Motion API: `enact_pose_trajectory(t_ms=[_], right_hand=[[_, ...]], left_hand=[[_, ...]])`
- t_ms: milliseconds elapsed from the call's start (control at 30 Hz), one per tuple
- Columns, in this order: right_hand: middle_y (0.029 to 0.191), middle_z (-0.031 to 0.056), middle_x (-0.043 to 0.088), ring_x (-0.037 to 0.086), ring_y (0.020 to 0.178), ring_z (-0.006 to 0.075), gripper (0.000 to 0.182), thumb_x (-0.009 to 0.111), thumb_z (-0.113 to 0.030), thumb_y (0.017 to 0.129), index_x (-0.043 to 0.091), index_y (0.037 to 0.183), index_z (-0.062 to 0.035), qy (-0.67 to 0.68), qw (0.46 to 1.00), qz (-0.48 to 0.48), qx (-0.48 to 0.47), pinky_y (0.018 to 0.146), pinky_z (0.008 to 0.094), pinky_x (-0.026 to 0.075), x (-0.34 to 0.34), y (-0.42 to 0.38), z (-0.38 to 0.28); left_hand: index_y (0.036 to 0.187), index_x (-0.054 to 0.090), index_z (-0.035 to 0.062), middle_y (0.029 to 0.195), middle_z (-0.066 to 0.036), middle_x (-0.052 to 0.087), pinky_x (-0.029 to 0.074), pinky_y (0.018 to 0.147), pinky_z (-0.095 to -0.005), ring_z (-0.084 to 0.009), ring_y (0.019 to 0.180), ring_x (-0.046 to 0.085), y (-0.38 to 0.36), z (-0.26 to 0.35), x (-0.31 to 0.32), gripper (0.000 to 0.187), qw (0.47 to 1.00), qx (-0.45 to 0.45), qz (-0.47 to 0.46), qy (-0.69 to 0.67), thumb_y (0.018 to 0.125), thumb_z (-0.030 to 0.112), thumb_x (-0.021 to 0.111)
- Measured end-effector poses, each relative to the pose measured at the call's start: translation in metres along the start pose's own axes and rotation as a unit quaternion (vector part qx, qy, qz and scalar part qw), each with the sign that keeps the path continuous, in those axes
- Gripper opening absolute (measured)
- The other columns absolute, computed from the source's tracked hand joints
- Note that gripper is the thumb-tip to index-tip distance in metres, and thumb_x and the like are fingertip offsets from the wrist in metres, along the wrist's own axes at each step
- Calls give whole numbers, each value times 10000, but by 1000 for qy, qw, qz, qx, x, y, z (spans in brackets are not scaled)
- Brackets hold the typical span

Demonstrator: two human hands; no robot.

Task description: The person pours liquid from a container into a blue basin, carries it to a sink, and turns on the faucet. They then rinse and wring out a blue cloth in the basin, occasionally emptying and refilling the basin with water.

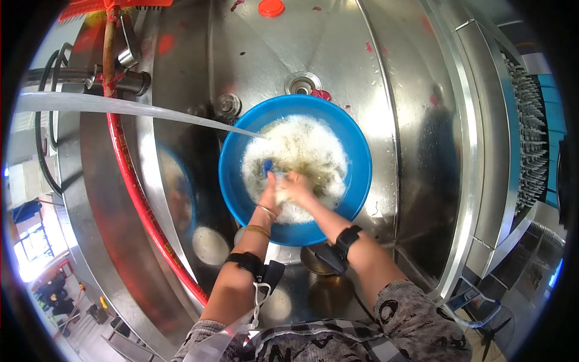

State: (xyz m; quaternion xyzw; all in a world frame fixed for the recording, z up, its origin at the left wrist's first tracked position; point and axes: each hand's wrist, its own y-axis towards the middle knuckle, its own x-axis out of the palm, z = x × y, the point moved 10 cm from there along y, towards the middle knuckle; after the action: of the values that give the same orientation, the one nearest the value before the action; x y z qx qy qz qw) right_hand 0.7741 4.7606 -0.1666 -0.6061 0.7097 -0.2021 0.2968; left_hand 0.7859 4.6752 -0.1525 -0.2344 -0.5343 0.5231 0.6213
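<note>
A round blue basin (360, 160) stands in a steel sink, holding cloudy water with white foam (322, 142). My left hand (269, 196) is low over the foam, closed around a pale object whose kind is hard to make out. A small dark-blue piece (268, 166) shows just past its fingertips. Close beside it, my right hand (297, 187) is blurred by motion and appears to be against the same pale object; its fingers are not clear. A stream of water (199, 117) pours into the basin from the left.
A red hose (129, 160) runs down the left side of the steel sink (344, 42). A drain (303, 82) lies behind the basin, and a red lid (271, 7) is at the far edge. At right is a rack of grey bristle-like pieces (529, 136).
</note>
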Motion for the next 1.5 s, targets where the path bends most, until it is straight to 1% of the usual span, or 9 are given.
enact_pose_trajectory(t_ms=[167, 233, 300, 533, 667, 867, 967, 1233, 1500], right_hand=[[667, 222, 531, 541, 637, 358, 235, 521, -238, 732, 512, 692, -7, 0, 984, 95, -154, 584, 421, 416, -8, -91, -121], [636, 220, 517, 518, 610, 378, 225, 515, -214, 742, 487, 651, -11, 46, 957, 189, -217, 545, 422, 402, -35, -81, -137], [637, 230, 511, 492, 588, 405, 267, 481, -253, 776, 459, 655, -16, -71, 946, 254, -187, 524, 442, 371, -66, -59, -137], [1148, 176, 386, 436, 992, 323, 335, 518, -277, 749, 501, 993, -48, -346, 894, 238, -158, 832, 385, 363, -131, -15, -69], [1052, 171, 520, 514, 931, 222, 559, 625, -361, 684, 474, 1112, -35, -61, 995, -33, 74, 793, 303, 405, -35, -4, 4], [693, 191, 560, 559, 665, 321, 258, 558, -275, 690, 563, 758, -26, -90, 985, -44, -140, 594, 402, 425, 6, -84, -119], [661, 194, 539, 536, 653, 361, 234, 554, -269, 682, 530, 696, -37, -197, 962, 111, -154, 589, 432, 413, -34, -65, -129], [1193, 73, 393, 364, 1090, 282, 458, 497, -124, 728, 399, 1174, -157, -610, 731, 234, -198, 905, 466, 254, -103, -28, -106], [934, 110, 556, 490, 936, 265, 352, 567, -108, 622, 560, 973, -136, -339, 929, -109, -100, 821, 428, 358, -13, -72, -62]], left_hand=[[948, 521, 36, 867, -91, 559, 428, 705, -297, -167, 788, 525, -33, 27, 36, 521, 992, -39, -111, -42, 767, 520, 457], [940, 534, 37, 844, -73, 566, 430, 691, -299, -160, 780, 531, -47, 74, 46, 361, 838, 317, -5, 443, 813, 368, 468], [964, 512, 75, 803, -75, 568, 461, 575, -302, -154, 658, 553, -28, 31, 38, 172, 999, 30, 14, 7, 846, 159, 420], [1010, 467, 51, 910, -78, 536, 464, 643, -345, -233, 801, 547, -24, 9, -54, 221, 958, 9, 240, 154, 860, 196, 396], [1030, 473, 63, 955, -63, 539, 446, 696, -349, -220, 875, 521, 4, -6, -45, 388, 986, 71, 127, 87, 848, 392, 379], [1059, 479, 36, 966, -68, 544, 439, 730, -299, -168, 829, 533, -18, 37, 27, 438, 971, 68, -86, -211, 801, 389, 494], [1048, 481, 20, 960, -79, 541, 442, 714, -281, -157, 827, 533, -31, 42, 34, 359, 971, 195, -135, -19, 801, 276, 529], [1134, 333, 139, 1022, -75, 480, 393, 716, -502, -244, 977, 461, -52, 0, -63, 399, 945, -8, 306, 113, 792, 246, 508], [1180, 359, 102, 1192, -155, 395, 346, 803, -553, -302, 1096, 378, -57, -28, -6, 579, 981, -160, 110, 22, 775, 508, 441]])
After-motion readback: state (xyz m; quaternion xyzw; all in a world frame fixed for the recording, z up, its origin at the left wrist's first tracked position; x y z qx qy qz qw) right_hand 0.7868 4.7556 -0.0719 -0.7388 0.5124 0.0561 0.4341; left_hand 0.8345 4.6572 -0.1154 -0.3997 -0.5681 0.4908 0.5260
